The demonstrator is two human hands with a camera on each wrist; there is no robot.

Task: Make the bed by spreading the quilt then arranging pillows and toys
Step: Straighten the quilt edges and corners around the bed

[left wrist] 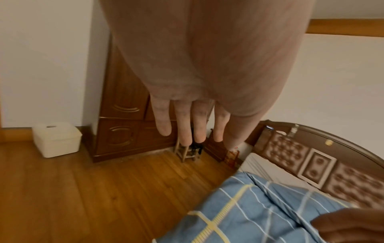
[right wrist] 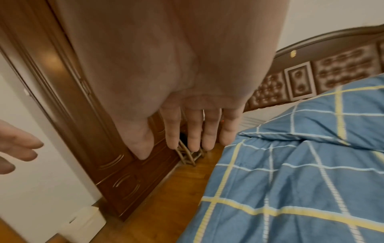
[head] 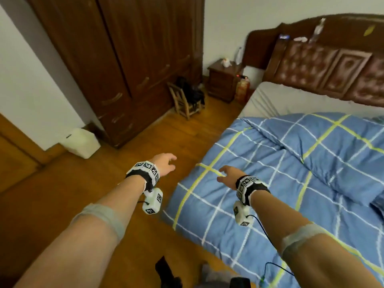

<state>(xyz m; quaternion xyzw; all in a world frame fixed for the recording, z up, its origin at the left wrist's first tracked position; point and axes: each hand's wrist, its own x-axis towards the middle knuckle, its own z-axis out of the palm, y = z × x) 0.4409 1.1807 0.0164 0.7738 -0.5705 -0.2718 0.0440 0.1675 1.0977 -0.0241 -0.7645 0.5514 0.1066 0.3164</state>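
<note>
A blue quilt (head: 280, 183) with yellow and white checks lies on the bed, its upper part folded back in a thick roll (head: 332, 146). Bare white sheet (head: 276, 100) shows below the padded brown headboard (head: 324, 67). My left hand (head: 166, 165) hovers over the wooden floor just left of the bed's edge, fingers straight and empty. My right hand (head: 226, 175) floats above the quilt's left edge, fingers spread, holding nothing. The quilt (right wrist: 301, 180) fills the right of the right wrist view, and the quilt's corner (left wrist: 249, 213) shows in the left wrist view. No pillows or toys are visible.
A tall dark wardrobe (head: 124, 59) stands left of the bed. A small wooden chair (head: 185, 100) with dark items sits by it, a nightstand (head: 224, 80) beyond. A white bin (head: 82, 142) stands by the wall. Dark objects (head: 166, 273) lie on the floor near my feet.
</note>
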